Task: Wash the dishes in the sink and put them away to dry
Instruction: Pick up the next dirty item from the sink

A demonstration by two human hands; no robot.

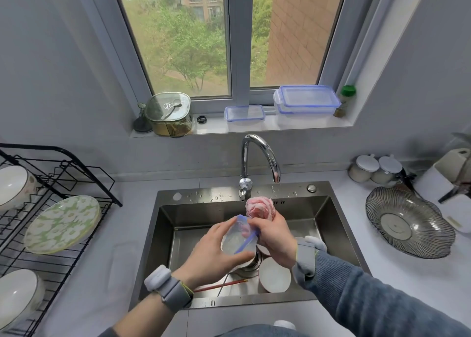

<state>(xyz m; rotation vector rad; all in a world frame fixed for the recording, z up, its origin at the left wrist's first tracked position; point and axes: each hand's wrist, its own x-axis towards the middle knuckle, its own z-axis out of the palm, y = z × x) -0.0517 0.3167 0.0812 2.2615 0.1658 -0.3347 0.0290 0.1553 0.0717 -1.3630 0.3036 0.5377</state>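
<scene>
From the head view we are in the washing step: our left hand (214,250) curls around a small clear plastic container with blue trim (239,237), holding it tilted over the middle of the steel sink (339,224), above the drain. Our right hand (276,240) grips a bunched pink cloth (258,208), with part of the cloth pushed into the container's mouth, so we judge that we are scrubbing its inside. The tap (257,155) stands just behind the cloth; we cannot tell whether water runs. Down in the basin lie a white bowl (274,275) beside the drain and, partly under our left wrist, red chopsticks (221,285), both apparently unwashed. On the worktop to the left, the black wire drying rack (61,173) already carries a green flowered plate (62,223) propped on edge and two white bowls (15,183). The next move, as we judge it, is to finish wiping, rinse the container under the tap, and carry it left to a free place on the rack, set mouth down so it drains; that calls for a firm hold, since wet plastic is likely slippery. The bowl and chopsticks remain after that.
</scene>
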